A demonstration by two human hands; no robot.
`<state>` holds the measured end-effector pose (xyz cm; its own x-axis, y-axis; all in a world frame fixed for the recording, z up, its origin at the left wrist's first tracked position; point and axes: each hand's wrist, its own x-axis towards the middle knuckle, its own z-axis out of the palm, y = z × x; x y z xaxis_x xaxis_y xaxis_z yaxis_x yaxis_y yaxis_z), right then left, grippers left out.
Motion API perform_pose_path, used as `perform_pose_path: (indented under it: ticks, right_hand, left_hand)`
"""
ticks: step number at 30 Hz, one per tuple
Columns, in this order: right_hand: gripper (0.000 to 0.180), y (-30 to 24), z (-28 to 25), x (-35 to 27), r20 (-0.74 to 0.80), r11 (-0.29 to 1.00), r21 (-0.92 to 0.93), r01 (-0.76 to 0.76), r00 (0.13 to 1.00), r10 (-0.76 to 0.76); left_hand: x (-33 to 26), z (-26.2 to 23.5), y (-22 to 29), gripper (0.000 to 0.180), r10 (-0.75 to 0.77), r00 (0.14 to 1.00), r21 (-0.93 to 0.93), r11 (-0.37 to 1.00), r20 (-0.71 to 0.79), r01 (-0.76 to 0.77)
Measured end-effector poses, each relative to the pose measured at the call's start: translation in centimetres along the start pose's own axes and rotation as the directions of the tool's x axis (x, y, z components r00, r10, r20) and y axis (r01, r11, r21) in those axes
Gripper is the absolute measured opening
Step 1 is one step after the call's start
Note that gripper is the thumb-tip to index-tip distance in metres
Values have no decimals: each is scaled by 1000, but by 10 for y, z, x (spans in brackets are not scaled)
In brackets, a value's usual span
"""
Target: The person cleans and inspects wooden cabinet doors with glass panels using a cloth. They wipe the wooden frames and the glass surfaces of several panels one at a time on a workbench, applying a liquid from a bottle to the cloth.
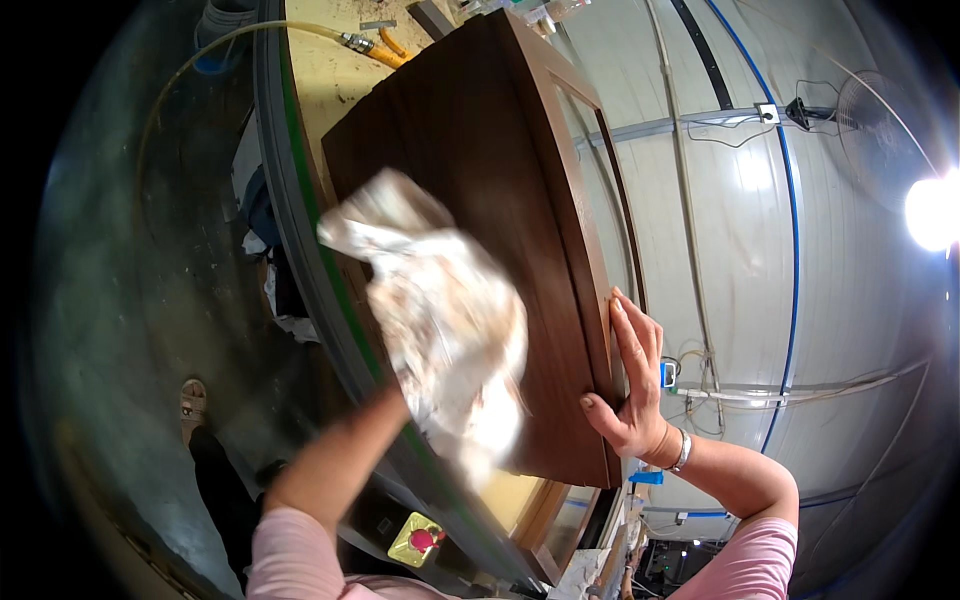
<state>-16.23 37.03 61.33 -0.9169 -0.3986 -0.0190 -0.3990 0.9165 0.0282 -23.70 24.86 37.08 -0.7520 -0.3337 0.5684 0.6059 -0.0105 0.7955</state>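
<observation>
I have the right hand (pixel 636 395) against the edge of a dark brown wooden cabinet (pixel 470 160), which rests on the pale yellow surface (pixel 322 85) straight ahead of me. Its fingers are spread wide: the thumb lies near the corner of the broad brown panel, while the others reach along the frame at its side. I see a band (pixel 683 450) round that wrist.

My left hand (pixel 396 402) is mostly hidden behind a white cloth (pixel 450 330) with brownish stains. The cloth is badly blurred and hangs in front of the cabinet's left part; I cannot tell how those fingers close on it, or whether it touches the wood.

At the surface's far end I make out a yellow-handled tool (pixel 387 53) joined to a hose (pixel 185 72), which loops down toward the floor (pixel 130 300). A bucket (pixel 228 20) stands at the upper left. Low down, beside the near edge, I see a yellow tray (pixel 401 549) with a pink object (pixel 421 540) in it. To my right, a lamp (pixel 933 215) glares below a fan (pixel 868 120).
</observation>
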Motion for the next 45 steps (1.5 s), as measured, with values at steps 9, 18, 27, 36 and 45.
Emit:
perform_pose_path:
  ticks: [9, 18, 27, 36, 45]
  right_hand:
    - [90, 4, -1, -4, 1, 999, -12, -32, 999, 32]
    - [88, 5, 3, -1, -20, 999, 4, -46, 999, 46]
    - [89, 5, 4, -4, -22, 999, 3, -39, 999, 39]
    - [86, 0, 3, 0, -33, 997, 55, -46, 998, 48]
    - [82, -7, -9, 5, -127, 987, 147, -63, 988, 82]
  left_hand:
    - [79, -60, -46, 73, -334, 933, -111, 940, -135, 321]
    - [92, -47, 7, 48, -57, 981, 85, 996, 186, 42]
    - [99, -44, -1, 40, -120, 959, -123, 980, 255, 156]
    - [109, -48, 17, 30, -135, 942, -37, 988, 307, 153]
    - [86, -41, 53, 21, -287, 886, 41, 955, 363, 293]
